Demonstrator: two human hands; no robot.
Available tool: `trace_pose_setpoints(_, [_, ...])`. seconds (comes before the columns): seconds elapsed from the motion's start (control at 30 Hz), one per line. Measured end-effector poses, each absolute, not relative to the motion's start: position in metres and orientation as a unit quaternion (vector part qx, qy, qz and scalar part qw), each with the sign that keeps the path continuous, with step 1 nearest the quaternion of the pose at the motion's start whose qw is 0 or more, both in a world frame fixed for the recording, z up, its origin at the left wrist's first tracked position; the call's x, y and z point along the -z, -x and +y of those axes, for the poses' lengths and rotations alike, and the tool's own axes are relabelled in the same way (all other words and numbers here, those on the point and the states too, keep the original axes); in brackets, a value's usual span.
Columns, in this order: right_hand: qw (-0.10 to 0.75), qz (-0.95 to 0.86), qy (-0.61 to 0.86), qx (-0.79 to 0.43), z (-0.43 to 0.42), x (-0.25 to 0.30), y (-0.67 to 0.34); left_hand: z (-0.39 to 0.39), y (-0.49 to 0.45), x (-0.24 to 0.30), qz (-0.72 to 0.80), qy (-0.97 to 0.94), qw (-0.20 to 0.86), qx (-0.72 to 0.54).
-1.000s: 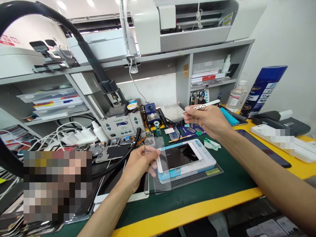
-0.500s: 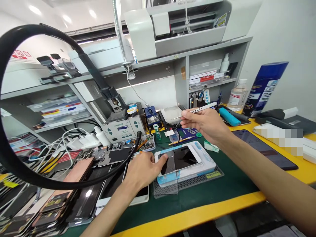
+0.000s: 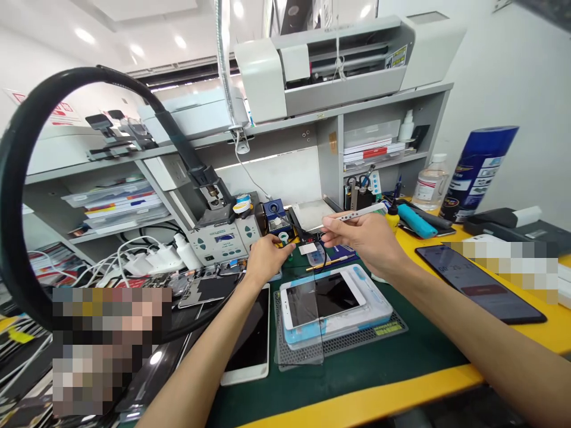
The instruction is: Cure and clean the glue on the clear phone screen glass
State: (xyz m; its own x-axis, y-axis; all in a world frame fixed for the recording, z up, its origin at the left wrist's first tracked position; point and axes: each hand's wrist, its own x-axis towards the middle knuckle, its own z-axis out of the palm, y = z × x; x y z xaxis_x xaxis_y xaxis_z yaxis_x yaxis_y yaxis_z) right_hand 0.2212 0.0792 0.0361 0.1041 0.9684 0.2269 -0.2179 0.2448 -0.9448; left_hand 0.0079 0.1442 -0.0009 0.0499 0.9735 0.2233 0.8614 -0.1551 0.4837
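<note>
My left hand [image 3: 267, 258] reaches to the back of the mat, its thumb and forefinger closed around a small green syringe [image 3: 284, 237]. The syringe's lower part is partly covered by the thumb. My right hand [image 3: 359, 238] holds silver tweezers [image 3: 363, 212] with a row of holes, their tips pointing left above the mat. Below lies a white phone [image 3: 341, 292] with a black screen, face up on a white and blue box [image 3: 379, 309]. A clear sheet [image 3: 307, 351] overlaps the phone's left end.
A black hose [image 3: 9, 178] loops at the left from a rework station [image 3: 223, 241]. A white tablet [image 3: 250, 339] and piled phone parts lie left. To the right are a dark phone [image 3: 482, 285], a blue spray can [image 3: 482, 172] and a clear bottle [image 3: 430, 184].
My left hand has left the phone's left end and moved back to the green syringe. My right hand still holds the tweezers in nearly the same place. The view has tilted up slightly.
</note>
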Motion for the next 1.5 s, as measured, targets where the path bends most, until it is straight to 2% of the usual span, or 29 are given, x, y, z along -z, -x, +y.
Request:
trace_pose_setpoints(0.27, [0.626,-0.498,0.394,-0.454,0.078,-0.031,-0.215,0.134,-0.006,0.004,0.571,-0.754,0.085,-0.312])
trace_pose_setpoints(0.43, [0.632,-0.530,0.365,-0.432,0.070,-0.032,-0.212,0.106,0.007,-0.004,0.495,-0.776,0.012,-0.391])
trace_pose_setpoints(0.67, [0.647,-0.578,0.343,-0.360,0.047,-0.037,-0.200,0.073,0.022,-0.014,0.410,-0.810,-0.047,-0.416])
trace_pose_setpoints(0.87, [0.634,-0.644,0.356,-0.238,0.031,-0.047,-0.197,0.057,0.019,-0.023,0.327,-0.828,0.000,-0.456])
trace_pose_setpoints(1.5, [0.605,-0.712,0.348,-0.082,0.027,-0.040,-0.195,0.053,0.019,-0.023,0.288,-0.850,0.010,-0.441])
